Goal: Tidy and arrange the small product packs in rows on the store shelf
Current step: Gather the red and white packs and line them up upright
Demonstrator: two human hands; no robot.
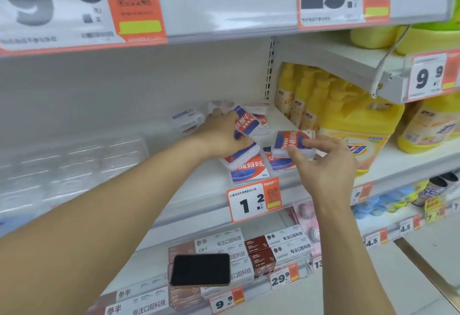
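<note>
Both hands are working on the middle shelf (204, 190), where the small red-and-blue packs are lying in a loose cluster near the front edge, just left of the yellow bottles (302, 95). The left hand (224, 135) is curling its fingers round one pack (245, 122), tilted on its edge, farther back. The right hand (321, 163) is pinching a second pack (293, 144) between thumb and fingertips, holding it just above the ones lying flat.

To do this step well, I would judge that each held pack is best turned label-up and facing front, then set down square against its neighbour, so the rows are running straight back from the price tag (254, 201). Setting down one pack at a time is probably steadier than placing both together, since the plastic cases look slippery and the flat ones could be slid out of line.

Counting the packs: two are being held, two are lying flat at the front (249, 169), and at least three more are sitting farther back, partly hidden and blurred. One phone (200, 269) is resting on the boxes on the lower shelf.
</note>
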